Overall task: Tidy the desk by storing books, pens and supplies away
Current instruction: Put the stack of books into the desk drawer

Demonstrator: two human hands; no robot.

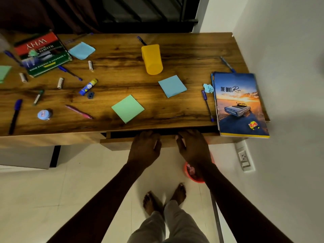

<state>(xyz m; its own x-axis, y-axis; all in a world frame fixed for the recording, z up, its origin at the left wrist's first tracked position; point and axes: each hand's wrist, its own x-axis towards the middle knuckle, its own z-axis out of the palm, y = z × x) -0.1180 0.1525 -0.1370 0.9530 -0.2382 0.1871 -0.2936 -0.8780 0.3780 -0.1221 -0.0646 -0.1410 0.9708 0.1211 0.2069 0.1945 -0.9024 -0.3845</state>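
Wooden drawer (119, 142): pulled slightly out under your desk's (192, 55) front edge, with a dark gap showing.
Left hand (145, 147): your fingers hook over the drawer's top edge, tips hidden.
Right hand (192, 148): same grip, just beside your left.
Notebook (240, 102): at the desk's right end, overhanging the front.
Yellow cup (152, 59): on its side, mid-desk.

Dark-grained wooden desk (122, 67), smooth yellow plastic cup (152, 60), matt paper note pads (128, 108), glossy notebook cover (240, 104).
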